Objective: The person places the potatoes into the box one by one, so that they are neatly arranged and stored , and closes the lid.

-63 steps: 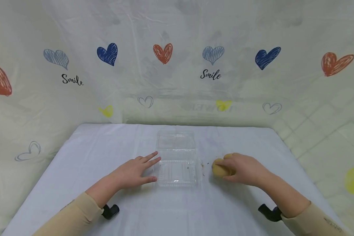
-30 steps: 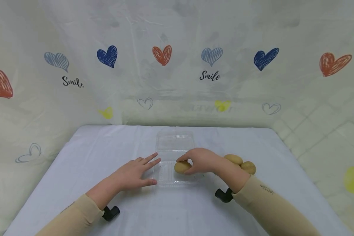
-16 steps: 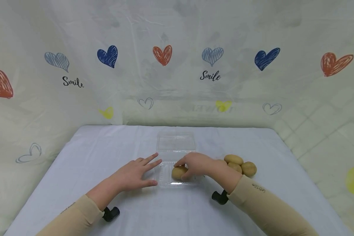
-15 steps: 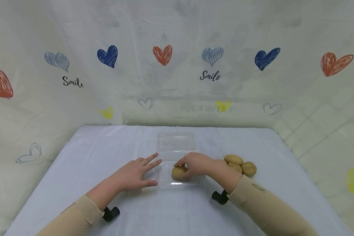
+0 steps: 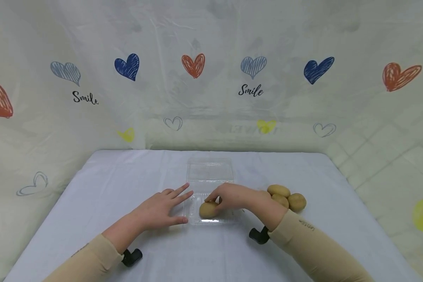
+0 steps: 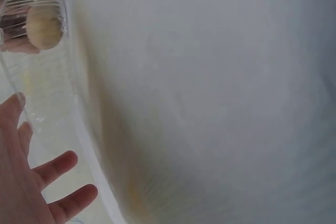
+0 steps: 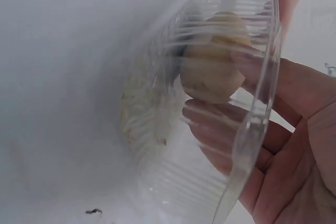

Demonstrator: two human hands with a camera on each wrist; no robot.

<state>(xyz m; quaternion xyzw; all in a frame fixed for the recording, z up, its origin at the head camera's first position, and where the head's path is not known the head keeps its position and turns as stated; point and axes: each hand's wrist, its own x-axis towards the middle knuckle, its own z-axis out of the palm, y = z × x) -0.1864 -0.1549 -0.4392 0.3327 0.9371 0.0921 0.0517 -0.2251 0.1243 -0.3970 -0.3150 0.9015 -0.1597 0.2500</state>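
Note:
A clear plastic clamshell container point(image 5: 194, 215) lies with its lid point(image 5: 210, 170) folded back, away from me. My right hand point(image 5: 232, 196) reaches into its base and holds a brown potato point(image 5: 208, 210) between thumb and fingers, toward the left side. Through the clear wall in the right wrist view, the thumb touches the potato point(image 7: 212, 72) and the other fingers curl close by it. My left hand point(image 5: 158, 209) lies at the container's left edge, fingers spread and straight, tips at the rim. Those spread fingers also show in the left wrist view beside the container wall point(image 6: 58, 72).
Several more potatoes point(image 5: 297, 202) sit in a cluster on the white tablecloth point(image 5: 197, 254), right of the container and partly behind my right wrist. A small dark crumb point(image 7: 94, 211) lies on the cloth. Behind the table hangs a pale sheet point(image 5: 211, 98) printed with hearts.
My right hand took a potato from the cluster on the right, carried it left into the container, and in the last half second shifted slightly further left with it. My left hand has stayed put.

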